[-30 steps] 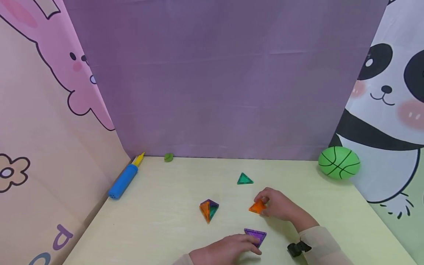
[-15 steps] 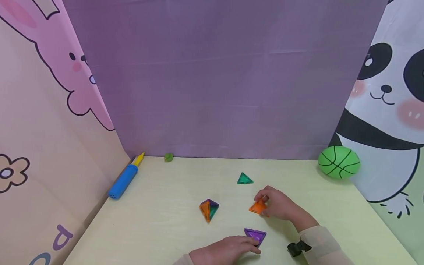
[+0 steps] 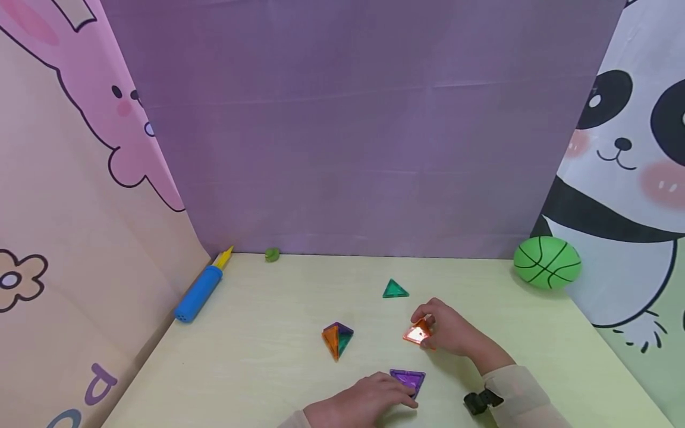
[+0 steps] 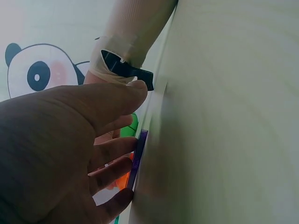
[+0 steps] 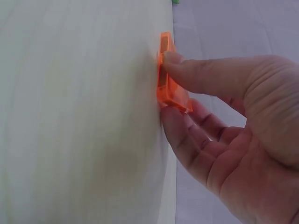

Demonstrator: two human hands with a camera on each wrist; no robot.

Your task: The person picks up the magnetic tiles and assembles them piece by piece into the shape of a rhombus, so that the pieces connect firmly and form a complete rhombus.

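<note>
My right hand (image 3: 452,330) pinches an orange triangular magnetic tile (image 3: 413,334) between thumb and fingers. In the right wrist view the orange tile (image 5: 172,88) is tipped up at the tabletop, thumb along one edge. My left hand (image 3: 366,399) lies low over the table, its fingertips on a purple triangular magnetic tile (image 3: 404,377). Seen from the left wrist, several extended fingers touch the edge of the purple tile (image 4: 138,156), with the thumb apart from it. A small pyramid of orange, green and purple tiles (image 3: 337,340) sits left of both hands. Beyond them lies a green triangular tile (image 3: 395,289).
A blue hand pump (image 3: 199,293) with a yellow nozzle lies along the table's left edge. Near the back edge is a small green round object (image 3: 272,254). A green ball (image 3: 547,263) rests in the back right corner, and a purple cloth (image 3: 342,131) hangs behind.
The purple tile has slid slightly left together with my left hand. My right hand has risen a little, and the orange tile has tilted so its face now catches the light.
</note>
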